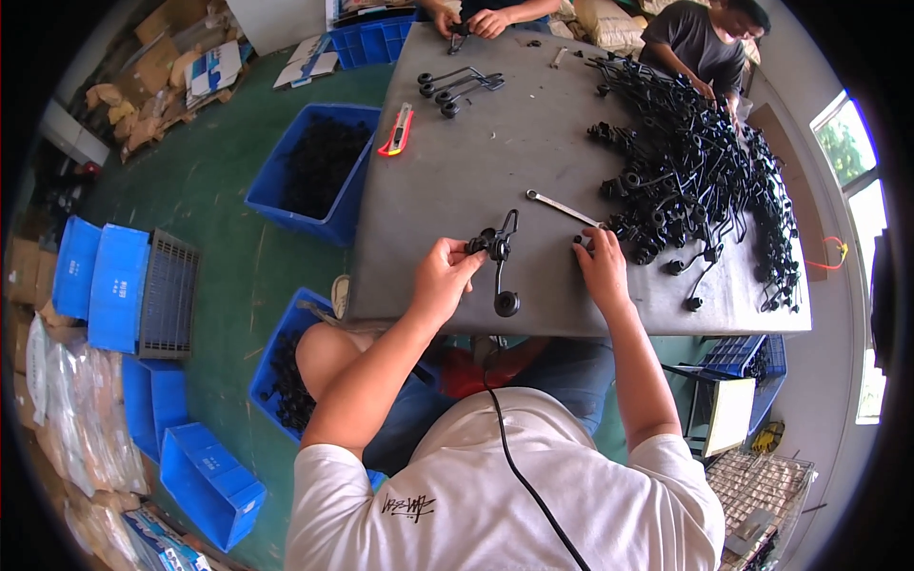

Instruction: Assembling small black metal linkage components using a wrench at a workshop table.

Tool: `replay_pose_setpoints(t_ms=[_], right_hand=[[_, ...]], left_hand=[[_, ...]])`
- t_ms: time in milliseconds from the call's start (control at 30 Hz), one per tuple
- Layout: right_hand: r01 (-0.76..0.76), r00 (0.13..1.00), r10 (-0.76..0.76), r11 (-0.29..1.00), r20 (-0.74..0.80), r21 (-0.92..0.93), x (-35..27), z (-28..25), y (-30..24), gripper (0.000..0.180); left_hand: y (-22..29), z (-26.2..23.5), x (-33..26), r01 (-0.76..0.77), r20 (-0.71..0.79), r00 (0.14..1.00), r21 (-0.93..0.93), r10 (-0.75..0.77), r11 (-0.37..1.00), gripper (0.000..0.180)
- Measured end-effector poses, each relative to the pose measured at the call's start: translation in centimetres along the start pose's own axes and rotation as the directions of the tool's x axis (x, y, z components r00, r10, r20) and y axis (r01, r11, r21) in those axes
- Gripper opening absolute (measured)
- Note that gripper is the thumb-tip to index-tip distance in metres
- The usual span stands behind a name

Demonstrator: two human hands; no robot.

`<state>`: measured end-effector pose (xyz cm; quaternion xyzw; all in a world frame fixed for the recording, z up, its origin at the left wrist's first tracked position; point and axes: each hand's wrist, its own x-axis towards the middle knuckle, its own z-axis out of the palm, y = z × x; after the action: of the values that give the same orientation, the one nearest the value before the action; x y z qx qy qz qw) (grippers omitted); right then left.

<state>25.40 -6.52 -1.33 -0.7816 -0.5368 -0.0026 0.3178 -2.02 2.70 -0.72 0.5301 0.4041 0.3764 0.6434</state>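
My left hand pinches a black bent-wire part with small wheels, held up over the near side of the table. One wheel hangs at its lower end, and a wire loop sticks up at the top. To the right, my right hand rests at the tabletop with thumb and fingers closed around a small black piece, mostly hidden by the fingertips. A metal wrench lies just beyond, one end close to these fingers. A large heap of black wire parts spreads over the right side.
On the grey table lie a red utility knife and several finished-looking wire parts. Blue bins of black pieces stand left of it. Across the table, a person's hands hold a part; another person reaches into the heap.
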Motion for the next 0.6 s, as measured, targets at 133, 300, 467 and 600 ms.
replay_pose_setpoints(t_ms=[133,300,467,600], right_hand=[[0.074,0.99,-0.079,0.996,0.113,0.047,1.2,0.2,-0.1,0.025],[-0.199,0.94,-0.04,0.741,0.338,0.641,-0.8,0.7,-7.0,0.016],[-0.057,0.961,-0.124,0.784,0.246,0.619,-1.4,0.2,-10.8,0.017],[0.027,0.947,-0.194,0.84,0.255,0.542,-1.6,0.1,-10.4,0.018]], left_hand=[[0.9,0.5,-0.4,0.034,-0.024,0.999,0.093,-0.032,0.995,0.031],[-0.1,0.5,-0.3,0.015,-0.039,0.999,0.101,-0.011,0.995,0.029],[0.3,0.6,-0.4,0.028,-0.035,0.999,0.087,-0.025,0.996,0.028],[0.6,0.7,-0.6,0.039,-0.043,0.998,0.074,-0.036,0.997,0.027]])
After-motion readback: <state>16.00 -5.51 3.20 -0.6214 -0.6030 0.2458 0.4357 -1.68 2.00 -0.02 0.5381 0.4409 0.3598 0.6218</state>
